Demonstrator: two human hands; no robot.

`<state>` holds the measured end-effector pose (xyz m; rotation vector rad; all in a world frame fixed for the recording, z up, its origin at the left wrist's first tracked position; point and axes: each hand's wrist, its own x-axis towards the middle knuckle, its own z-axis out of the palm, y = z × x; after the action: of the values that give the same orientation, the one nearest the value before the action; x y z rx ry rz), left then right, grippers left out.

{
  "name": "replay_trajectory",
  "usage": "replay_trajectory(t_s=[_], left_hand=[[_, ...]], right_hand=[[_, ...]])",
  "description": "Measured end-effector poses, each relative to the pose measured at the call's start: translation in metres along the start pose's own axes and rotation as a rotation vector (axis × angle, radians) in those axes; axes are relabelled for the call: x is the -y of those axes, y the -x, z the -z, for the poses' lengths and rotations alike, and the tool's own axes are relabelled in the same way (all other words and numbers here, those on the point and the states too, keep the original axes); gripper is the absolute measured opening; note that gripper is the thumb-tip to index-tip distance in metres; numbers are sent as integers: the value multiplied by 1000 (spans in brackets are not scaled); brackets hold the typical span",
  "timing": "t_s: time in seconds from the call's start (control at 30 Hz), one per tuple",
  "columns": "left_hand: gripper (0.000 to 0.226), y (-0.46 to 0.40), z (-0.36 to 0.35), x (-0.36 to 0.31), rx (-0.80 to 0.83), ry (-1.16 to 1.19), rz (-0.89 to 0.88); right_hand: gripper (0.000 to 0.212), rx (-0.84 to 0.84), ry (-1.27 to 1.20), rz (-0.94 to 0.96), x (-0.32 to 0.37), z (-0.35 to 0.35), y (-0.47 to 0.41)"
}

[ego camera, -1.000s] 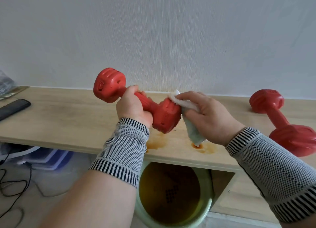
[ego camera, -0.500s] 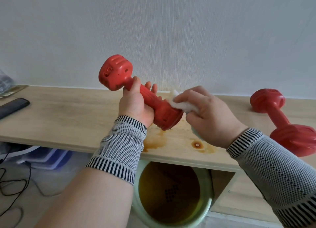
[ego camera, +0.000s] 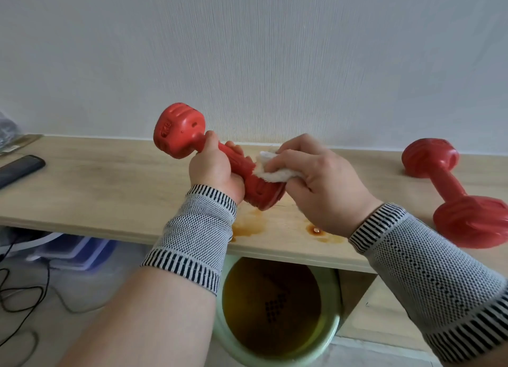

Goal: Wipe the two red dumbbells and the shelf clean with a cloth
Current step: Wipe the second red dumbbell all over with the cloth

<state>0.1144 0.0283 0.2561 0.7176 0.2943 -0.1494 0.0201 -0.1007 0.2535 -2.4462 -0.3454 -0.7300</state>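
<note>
Over the shelf [ego camera: 110, 190], head view: my left hand [ego camera: 214, 174] grips the handle of one red dumbbell [ego camera: 220, 157], held tilted above the shelf's front edge, far end up-left, near end down by my right hand [ego camera: 324, 185]. Right hand pinches a white cloth [ego camera: 272, 168] w/ curled fingers, pressing it onto the dumbbell's near head. Second red dumbbell [ego camera: 453, 193] lies on the shelf twd the right end, one head by the back edge, the other at the front edge. Brown stains [ego camera: 250, 226] sit on the shelf near the front edge, under & btwn my hands. Dark flat device [ego camera: 19, 168] lies at the shelf's left end. Below the front edge: a pale green bucket [ego camera: 332, 331] w/ brownish liquid; cables [ego camera: 16, 292] on the floor at left.
</note>
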Motion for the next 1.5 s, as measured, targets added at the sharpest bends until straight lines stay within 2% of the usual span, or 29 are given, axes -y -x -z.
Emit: replay_trajectory(t_s=[0.17,0.3,0.37,0.53,0.6,0.87,0.93,1.1,1.23,1.3,1.37,1.5], left_hand=[[20,-1,1,4,12,-81,-17],[21,0,1,1,4,-58,-15],[20,1,2,-2,4,-17,-4],[22,5,3,1,64,-53,18],[21,6,4,0,74,-45,18],[23,2,5,-6,-6,55,26],[23,5,4,-6,-3,86,31],[22,9,3,-3,28,80,63],[24,5,5,-7,19,95,54],[24,4,5,-8,19,126,72],[24,5,6,-8,25,120,62],[23,8,5,-6,59,87,78]], right_hand=[[28,-14,-47,-169,-15,2,-5],[27,3,-28,-32,-1,2,-2],[28,-8,-58,-25,2,0,-1],[22,-3,-236,-279,-15,5,-5],[21,-5,-307,-303,-15,6,-4],[27,-66,-37,84,6,-5,5],[28,-100,-53,82,4,-5,3],[23,-177,-107,-132,-15,-1,-3],[28,-119,-53,70,5,-5,2],[29,-93,-34,103,9,-8,5],[27,-119,-94,38,5,-8,3],[20,-103,-231,-264,-13,-2,-4]])
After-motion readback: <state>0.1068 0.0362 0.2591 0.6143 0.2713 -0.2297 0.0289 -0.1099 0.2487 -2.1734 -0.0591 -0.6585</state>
